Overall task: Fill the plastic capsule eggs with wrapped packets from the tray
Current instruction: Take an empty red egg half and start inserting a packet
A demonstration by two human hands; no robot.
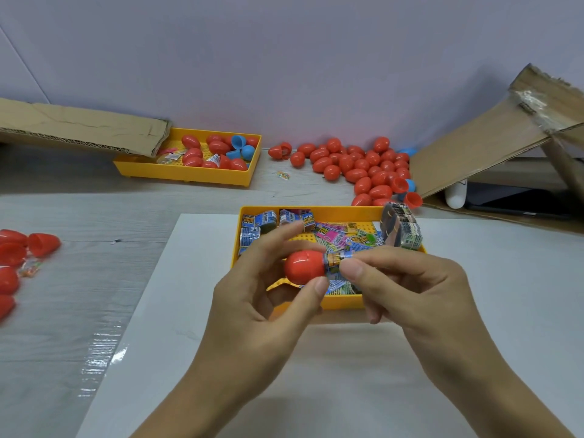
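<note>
a plain pale lilac-grey wall [284, 58] rises behind a light grey wood-grain tabletop [63, 295], where a white sheet [189, 343] lies in front, with worn brown cardboard flaps at far left [79, 128] and far right [489, 147].

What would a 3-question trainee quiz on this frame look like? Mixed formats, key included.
1. True or false: the left hand holds a blue egg half.
2. What is the right hand pushing into the red egg half?
3. The near yellow tray holds mostly: A) closed eggs B) wrapped packets C) nothing visible.

Key
1. False: the half is red.
2. A rolled wrapped packet, pinched at its end and only partly inside.
3. B. The closed red eggs lie in the far tray and in the pile of eggs on the table.
</note>
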